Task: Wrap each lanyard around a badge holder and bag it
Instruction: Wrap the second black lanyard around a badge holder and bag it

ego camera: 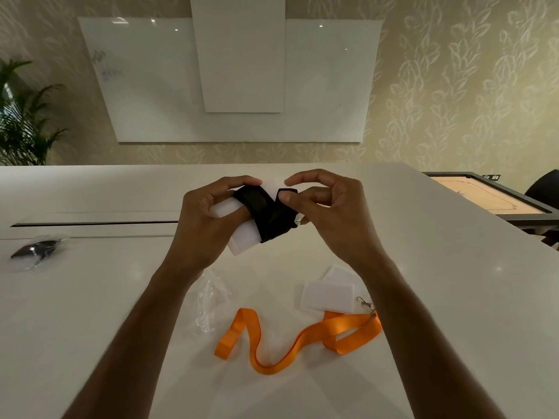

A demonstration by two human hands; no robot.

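Note:
My left hand [205, 225] grips a white badge holder [242, 240] above the white table [90, 297]. A black lanyard [269, 213] is wound across the holder. My right hand [329, 219] pinches the lanyard's loose end between thumb and forefinger at the holder's top right. On the table below lie an orange lanyard [302, 337] with a metal clip [364, 303], two more white badge holders [328, 296] and clear plastic bags [208, 300]. A bagged black lanyard [36, 251] lies at the far left.
A long dark slot [93, 222] runs across the table's left half. A carrom board [490, 196] stands beyond the table's right edge, with a dark chair [544, 186] behind it. A whiteboard [230, 80] hangs on the wall and a plant [24, 122] stands at left.

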